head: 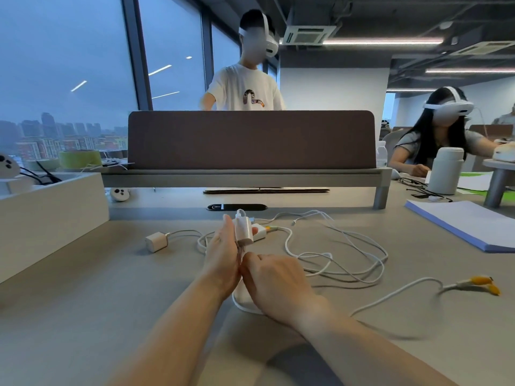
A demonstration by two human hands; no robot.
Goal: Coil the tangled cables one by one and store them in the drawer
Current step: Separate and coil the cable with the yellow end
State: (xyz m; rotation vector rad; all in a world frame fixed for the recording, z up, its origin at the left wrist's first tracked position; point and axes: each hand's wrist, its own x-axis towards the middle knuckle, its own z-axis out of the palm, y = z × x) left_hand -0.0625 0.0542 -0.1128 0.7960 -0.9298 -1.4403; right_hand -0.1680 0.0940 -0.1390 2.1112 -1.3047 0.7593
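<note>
Both of my bare hands meet low over the grey desk (pixel 111 274). My left hand (pixel 223 254) grips one rounded white charger block (pixel 244 231), thumb on its far side. Its long axis stands nearly upright, cable end on top. My right hand (pixel 276 277), fingers curled, pinches the white cable (pixel 240 302) just beneath. Two more lie on the desk: a square white plug block (pixel 156 241) at left and a white adapter box (pixel 260 232) behind. Tangled white cables (pixel 348 263) sprawl to the right; I cannot count them.

Charger (pixel 157 241) lies on desk (pixel 83 288) left of cable tangle (pixel 342 257), divider (pixel 250 140) behind.
</note>
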